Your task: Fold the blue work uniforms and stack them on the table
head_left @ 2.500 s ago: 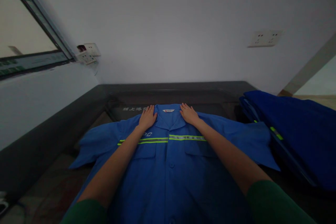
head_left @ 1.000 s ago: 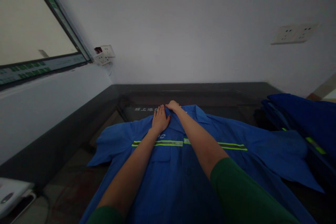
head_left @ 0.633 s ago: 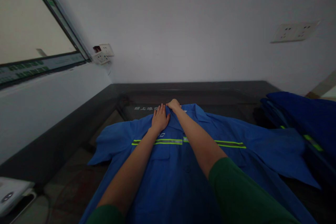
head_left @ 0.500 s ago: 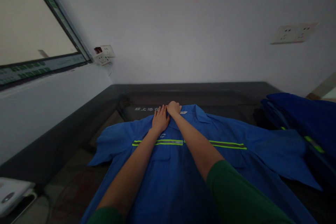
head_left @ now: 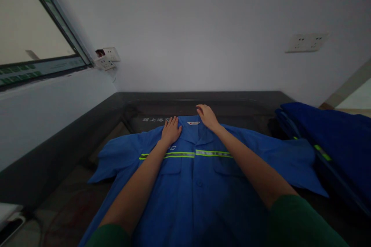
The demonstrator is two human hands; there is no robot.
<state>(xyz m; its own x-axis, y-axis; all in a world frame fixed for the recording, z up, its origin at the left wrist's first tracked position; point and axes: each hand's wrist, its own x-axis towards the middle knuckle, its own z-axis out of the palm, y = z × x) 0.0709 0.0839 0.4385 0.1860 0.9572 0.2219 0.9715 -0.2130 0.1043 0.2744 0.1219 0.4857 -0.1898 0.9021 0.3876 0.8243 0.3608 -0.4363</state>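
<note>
Shirt (head_left: 185,189) beneath forearms | left hand (head_left: 171,131): flat on collar (head_left: 189,135), gripping nothing | right hand (head_left: 207,117): at collar's right, curled, grip unclear

Both of the person's arms stretch forward, their bare forearms slanting inward. The left hand (head_left: 171,131) lies flat, palm down, its fingers extended, slightly spread and pointing away from the body. The right hand (head_left: 207,117) reaches a little farther forward, its fingers bent loosely and turned toward the left side. The hands are near each other but apart.
</note>
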